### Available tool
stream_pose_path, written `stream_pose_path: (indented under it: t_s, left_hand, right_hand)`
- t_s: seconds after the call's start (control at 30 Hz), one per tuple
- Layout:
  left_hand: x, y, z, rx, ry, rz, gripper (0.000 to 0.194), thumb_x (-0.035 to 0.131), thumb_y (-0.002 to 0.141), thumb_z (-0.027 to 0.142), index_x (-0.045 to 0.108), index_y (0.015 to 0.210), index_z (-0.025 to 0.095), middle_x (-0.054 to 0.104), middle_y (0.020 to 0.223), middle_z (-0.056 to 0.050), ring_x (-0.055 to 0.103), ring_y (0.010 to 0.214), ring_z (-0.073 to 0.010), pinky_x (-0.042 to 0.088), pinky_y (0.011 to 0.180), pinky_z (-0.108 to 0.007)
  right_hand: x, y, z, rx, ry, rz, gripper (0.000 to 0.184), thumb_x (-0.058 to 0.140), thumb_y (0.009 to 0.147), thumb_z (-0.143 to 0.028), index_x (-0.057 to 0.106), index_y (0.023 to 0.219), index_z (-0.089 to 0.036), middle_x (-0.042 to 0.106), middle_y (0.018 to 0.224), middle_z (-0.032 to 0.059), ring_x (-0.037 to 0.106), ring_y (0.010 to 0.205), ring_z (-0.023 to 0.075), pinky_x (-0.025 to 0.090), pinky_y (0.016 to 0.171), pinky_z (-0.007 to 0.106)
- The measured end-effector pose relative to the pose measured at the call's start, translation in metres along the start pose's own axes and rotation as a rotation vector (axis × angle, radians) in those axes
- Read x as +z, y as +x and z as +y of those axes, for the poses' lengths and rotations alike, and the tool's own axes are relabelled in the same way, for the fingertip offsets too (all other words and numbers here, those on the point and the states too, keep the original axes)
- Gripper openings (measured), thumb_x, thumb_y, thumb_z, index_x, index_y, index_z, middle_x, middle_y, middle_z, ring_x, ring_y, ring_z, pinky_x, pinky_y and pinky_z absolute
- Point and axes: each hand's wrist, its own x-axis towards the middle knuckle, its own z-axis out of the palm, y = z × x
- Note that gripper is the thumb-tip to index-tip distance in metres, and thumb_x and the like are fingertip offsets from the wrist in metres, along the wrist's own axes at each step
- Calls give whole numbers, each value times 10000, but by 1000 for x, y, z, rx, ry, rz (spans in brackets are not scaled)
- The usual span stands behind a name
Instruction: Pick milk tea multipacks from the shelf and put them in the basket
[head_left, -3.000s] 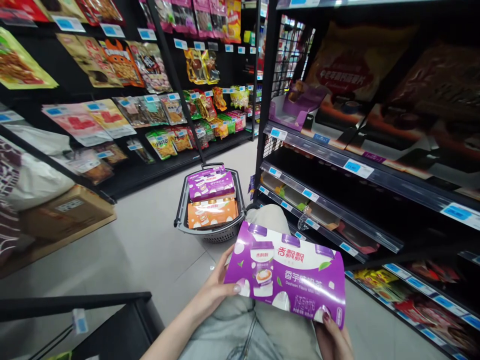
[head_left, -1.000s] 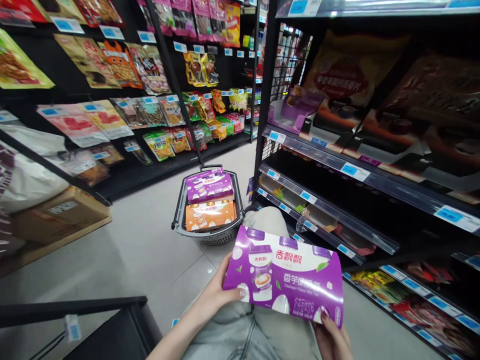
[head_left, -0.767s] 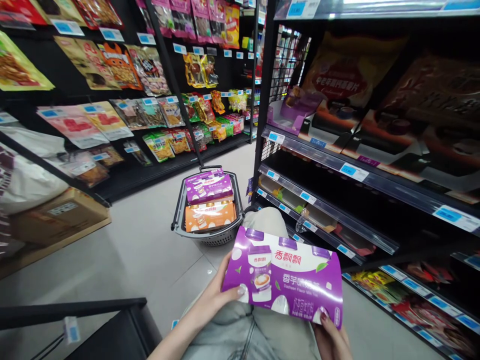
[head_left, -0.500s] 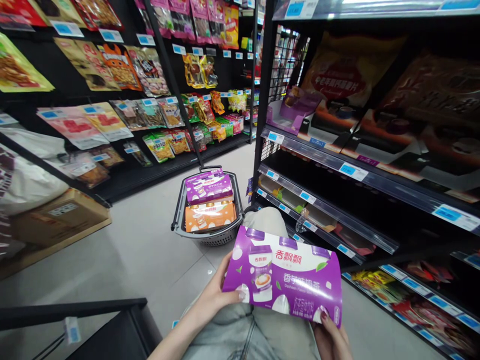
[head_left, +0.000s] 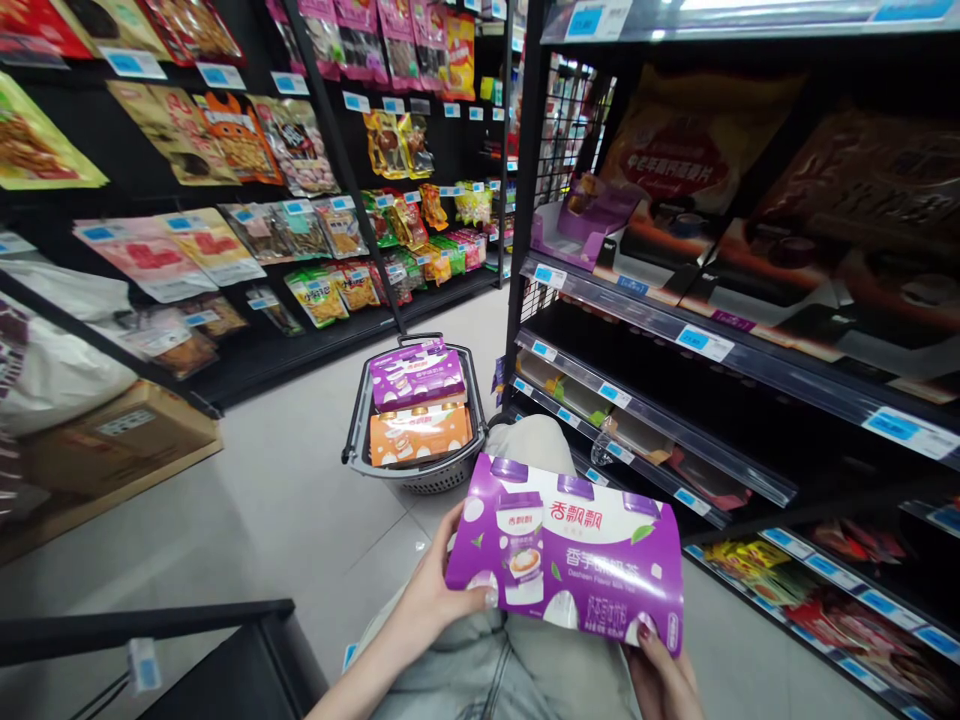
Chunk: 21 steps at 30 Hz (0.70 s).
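A purple and white milk tea multipack (head_left: 570, 555) is held just above my lap, its printed front facing up toward me. My left hand (head_left: 442, 580) grips its left end, thumb on the front and fingers behind. At the lower right corner, my right hand (head_left: 658, 665) holds it with the thumb on the front; the other fingers are mostly hidden beneath. Beyond my knee, a grey shopping basket (head_left: 439, 480) stands on the floor. Inside it lie an orange multipack (head_left: 420, 435) and, behind that, purple multipacks (head_left: 416, 376).
Close on my right rises a black shelf unit (head_left: 525, 215) with bagged goods and price tags. Hanging snack bags (head_left: 259, 140) line the left shelves. A cardboard box (head_left: 127, 435) sits at the left, under a white bag (head_left: 71, 365). A black frame (head_left: 210, 620) juts in at lower left.
My left thumb has shifted very slightly on the multipack's front. Otherwise both hands, the multipack and the basket stay where they were.
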Motion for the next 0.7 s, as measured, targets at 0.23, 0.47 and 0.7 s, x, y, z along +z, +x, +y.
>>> stream_pose_path:
  t_s: [0.23,0.47,0.7]
  left_hand:
    - [-3,2,-1,-22,25,-8,947,789,502,252,259,1282,169,479,1216,-143,490,1067,-314,401,900,-397]
    - [-7,2,-7,-100,-166,-31,974,776,524,265,238,1332,185,460,1255,-134,464,1114,-309,386,931,-404]
    - [-13,4,-1,-194,-280,-95,957,734,561,209,214,1364,198,504,1221,-109,474,1113,-294,357,970,-397]
  right_hand:
    - [5,-2,4,-103,-57,47,777,743,544,-373,408,1236,-265,610,1003,29,550,938,216,431,842,338]
    - [9,-6,7,-185,-122,84,846,769,491,-382,405,1241,-239,610,964,47,558,876,223,433,803,339]
    - [13,-19,-8,-36,6,50,704,682,617,-424,407,1249,-282,557,1136,42,474,1093,242,409,886,351]
